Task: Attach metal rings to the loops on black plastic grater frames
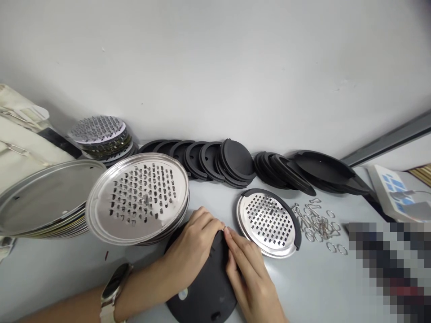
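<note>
A round black plastic plate (pixel 212 287) lies under my hands at the front of the table, with a small round sticker and a hole near its lower edge. My left hand (pixel 193 249) lies across its upper left part, fingers curled over the far rim. From the other side my right hand (pixel 251 276) grips the rim, fingers close together. The fingertips of both hands meet at the far edge; a tiny shiny bit shows there, too small to name. Just right of them rests a metal grater disc (pixel 269 222) in a black rim.
Large grater discs (pixel 141 197) are piled on the left, beside a stack of metal trays (pixel 50 193). Spiked discs (pixel 97 130) stand behind. Black round holders (pixel 237 161) line the wall. Metal rings and clips (pixel 318 224) lie loose at right, near a white box (pixel 397 190).
</note>
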Demonstrator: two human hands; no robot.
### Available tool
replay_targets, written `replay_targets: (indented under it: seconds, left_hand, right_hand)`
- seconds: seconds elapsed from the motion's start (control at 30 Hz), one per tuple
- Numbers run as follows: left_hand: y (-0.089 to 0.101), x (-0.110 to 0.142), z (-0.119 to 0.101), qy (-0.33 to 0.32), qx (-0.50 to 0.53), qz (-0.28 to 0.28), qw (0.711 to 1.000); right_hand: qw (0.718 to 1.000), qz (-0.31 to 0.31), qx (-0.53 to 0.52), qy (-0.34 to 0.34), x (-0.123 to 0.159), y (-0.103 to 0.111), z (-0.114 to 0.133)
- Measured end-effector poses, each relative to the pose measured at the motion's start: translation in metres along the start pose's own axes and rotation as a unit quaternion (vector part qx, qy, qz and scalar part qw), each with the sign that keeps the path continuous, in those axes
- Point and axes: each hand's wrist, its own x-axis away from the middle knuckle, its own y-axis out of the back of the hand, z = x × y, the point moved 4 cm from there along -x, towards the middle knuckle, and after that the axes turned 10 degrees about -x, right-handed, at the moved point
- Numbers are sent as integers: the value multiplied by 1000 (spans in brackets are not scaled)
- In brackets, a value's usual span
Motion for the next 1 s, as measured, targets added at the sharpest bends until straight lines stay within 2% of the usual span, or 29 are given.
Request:
replay_targets:
  seconds: [0.37, 1.0]
  left_hand:
    - [-3, 0, -1, -18, -18, 12, 1000]
    - [-4, 2, -5, -38, -74, 31, 996]
  right_hand:
    - [1000, 18, -3, 15, -1, 0, -1]
    - [998, -25, 39, 41, -4, -1, 4]
